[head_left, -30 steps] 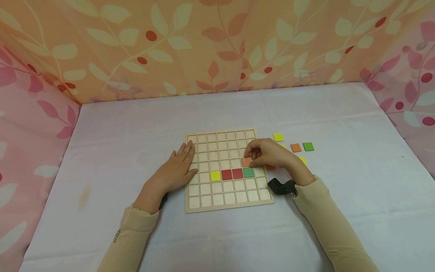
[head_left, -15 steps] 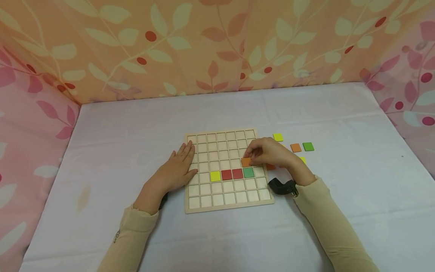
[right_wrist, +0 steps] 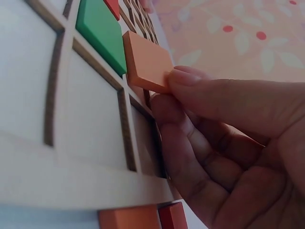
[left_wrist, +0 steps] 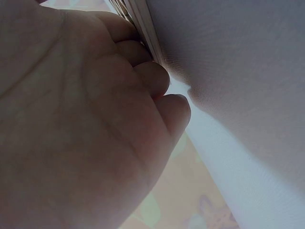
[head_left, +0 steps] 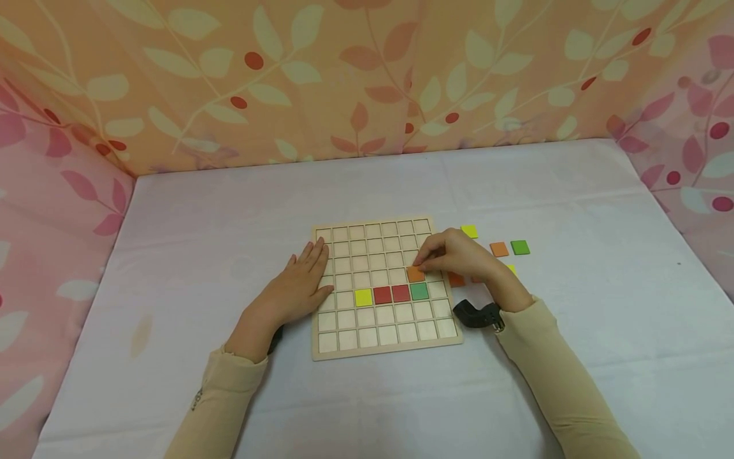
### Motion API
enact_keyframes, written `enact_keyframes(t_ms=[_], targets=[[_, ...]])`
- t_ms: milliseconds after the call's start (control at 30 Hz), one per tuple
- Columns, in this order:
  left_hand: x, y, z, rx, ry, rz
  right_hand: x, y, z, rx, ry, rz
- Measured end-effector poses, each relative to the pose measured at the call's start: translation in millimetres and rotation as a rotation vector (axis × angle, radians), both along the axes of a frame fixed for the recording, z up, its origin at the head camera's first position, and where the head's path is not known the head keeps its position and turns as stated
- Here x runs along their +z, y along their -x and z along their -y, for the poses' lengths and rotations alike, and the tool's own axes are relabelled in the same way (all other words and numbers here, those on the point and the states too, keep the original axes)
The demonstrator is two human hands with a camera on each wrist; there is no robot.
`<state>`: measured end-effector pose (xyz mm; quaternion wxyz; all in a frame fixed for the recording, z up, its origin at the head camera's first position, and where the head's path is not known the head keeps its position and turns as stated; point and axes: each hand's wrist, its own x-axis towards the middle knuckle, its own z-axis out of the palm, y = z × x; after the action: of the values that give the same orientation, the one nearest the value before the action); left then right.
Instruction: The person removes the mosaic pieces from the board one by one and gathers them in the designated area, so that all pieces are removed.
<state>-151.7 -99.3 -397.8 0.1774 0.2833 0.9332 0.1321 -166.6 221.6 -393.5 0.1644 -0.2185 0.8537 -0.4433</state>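
Observation:
A wooden grid board lies on the white cloth. My left hand rests with fairly straight fingers on its left edge; the left wrist view shows the palm beside the board's side. My right hand pinches the corner of an orange square tile between thumb and finger. That tile sits tilted at its cell, one edge raised, close by a green tile. In the same row as the green one are two red tiles and a yellow tile.
Right of the board lie several loose tiles: a yellow one, an orange one, a green one and another orange one at the board's edge. A black strap piece hangs from the right wrist. Patterned curtains enclose the table.
The right fingers have drawn slightly up and back, so more of the orange tile and of the loose tiles beneath the wrist shows. The left hand has stayed in place.

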Motion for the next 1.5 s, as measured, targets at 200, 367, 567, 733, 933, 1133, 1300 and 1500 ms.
enact_keyframes(t_ms=[200,367,567,733,933,1133,1300,1500], targets=[[0.7,-0.3,-1.1,0.006,0.0,0.006,-1.6,0.0,-2.8,-0.018,0.027,0.044],[1.3,-1.0,-2.3,0.005,-0.003,0.014,-2.5,-0.7,-6.1,-0.02,0.039,0.074],[1.3,-1.6,-2.1,0.004,-0.003,0.009,-2.9,-2.0,-10.0,-0.038,0.08,0.127],[0.7,-1.4,-1.5,0.004,-0.002,0.004,-2.8,-4.3,-15.8,-0.071,0.087,0.151],[1.4,-1.7,-0.8,0.007,-0.006,0.003,0.8,-9.0,-24.7,-0.103,0.094,0.17],[1.3,-1.6,-0.1,0.007,-0.005,0.006,2.3,-12.2,-34.4,-0.129,0.057,0.162],[0.9,-1.2,-0.1,0.006,-0.003,0.008,1.6,-14.2,-41.5,-0.116,0.085,0.135],[0.7,-0.9,-0.2,0.005,0.0,0.012,4.4,-16.9,-47.3,-0.127,0.064,0.129]])
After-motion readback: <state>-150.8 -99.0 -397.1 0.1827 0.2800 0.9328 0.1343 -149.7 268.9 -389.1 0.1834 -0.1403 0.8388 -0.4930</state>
